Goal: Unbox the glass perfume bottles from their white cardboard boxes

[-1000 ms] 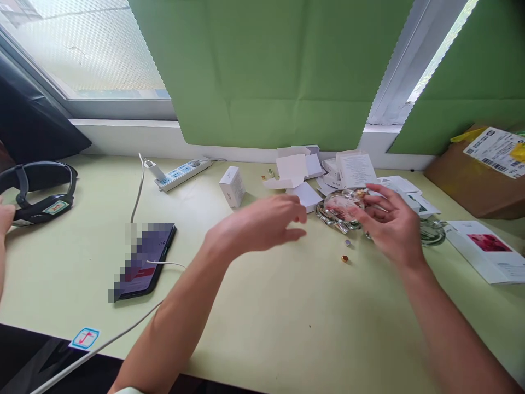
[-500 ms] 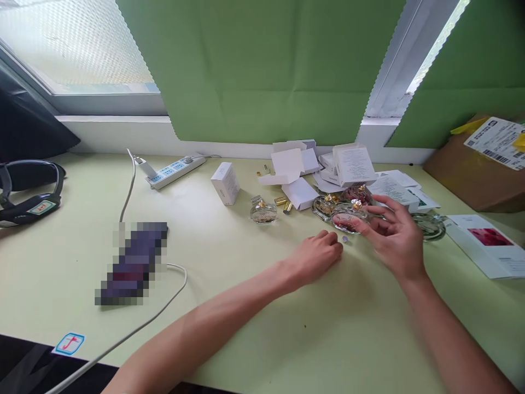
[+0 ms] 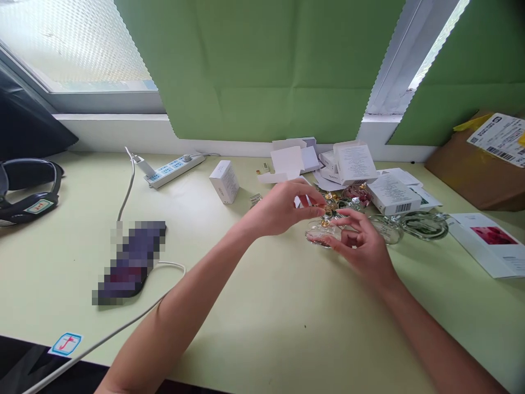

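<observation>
A clear oval glass perfume bottle point(image 3: 318, 236) with a gold neck stands on the table in front of me. My right hand point(image 3: 365, 246) grips its right side between thumb and fingers. From the left, my left hand point(image 3: 283, 208) reaches over with its fingertips pinched close above the gold neck. Whatever is between those fingertips is too small or hidden to make out. Close behind my hands are a pinkish bottle point(image 3: 359, 192) and other glass bottles, partly covered. To the right lie more clear bottles point(image 3: 426, 225).
Opened white boxes point(image 3: 355, 163) and papers are piled at the back. One white carton point(image 3: 224, 181) stands left of them. A power strip point(image 3: 176, 171), a blurred phone point(image 3: 131, 262) with a cable, a printed card point(image 3: 490, 243) and a brown cardboard box point(image 3: 478, 169) lie around.
My left hand has lifted from the tabletop and moved up and left to the bottle's neck. My right hand has shifted left from the silver-topped bottle to the gold-necked one.
</observation>
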Demonstrator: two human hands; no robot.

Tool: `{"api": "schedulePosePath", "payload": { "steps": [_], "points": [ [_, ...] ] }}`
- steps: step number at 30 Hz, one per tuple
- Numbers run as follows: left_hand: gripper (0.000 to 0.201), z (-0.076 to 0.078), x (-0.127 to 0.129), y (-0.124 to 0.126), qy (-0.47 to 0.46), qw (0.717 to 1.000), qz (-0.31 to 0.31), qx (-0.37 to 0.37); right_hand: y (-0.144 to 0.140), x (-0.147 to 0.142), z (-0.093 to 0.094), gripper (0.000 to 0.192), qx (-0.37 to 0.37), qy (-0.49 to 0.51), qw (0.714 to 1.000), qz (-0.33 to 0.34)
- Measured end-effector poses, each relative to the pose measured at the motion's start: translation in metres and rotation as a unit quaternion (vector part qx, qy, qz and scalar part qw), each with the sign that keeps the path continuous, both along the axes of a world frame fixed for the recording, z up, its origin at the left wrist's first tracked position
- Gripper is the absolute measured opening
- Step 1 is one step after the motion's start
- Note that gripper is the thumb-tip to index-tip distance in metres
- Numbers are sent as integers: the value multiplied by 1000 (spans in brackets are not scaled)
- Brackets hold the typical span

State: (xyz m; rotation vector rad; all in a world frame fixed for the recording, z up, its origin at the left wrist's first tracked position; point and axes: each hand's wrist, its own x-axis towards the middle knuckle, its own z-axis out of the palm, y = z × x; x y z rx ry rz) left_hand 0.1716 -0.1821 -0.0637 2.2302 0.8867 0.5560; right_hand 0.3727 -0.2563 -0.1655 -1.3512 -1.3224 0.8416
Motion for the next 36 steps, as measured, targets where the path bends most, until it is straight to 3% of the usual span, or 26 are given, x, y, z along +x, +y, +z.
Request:
{"api": "schedulePosePath", "payload": {
  "steps": [5,15,36],
  "points": [
    [19,-11,2,3,40,998,-40,8,0,-6,-8,57,-12,20,999,27],
    [19,-18,6,4,95,994,-48,27,0,-6,-13,56,-22,28,998,46],
    [25,-24,7,7,66,996,-55,-6,1,-5,-19,56,-33,43,997,58]
  ]
}}
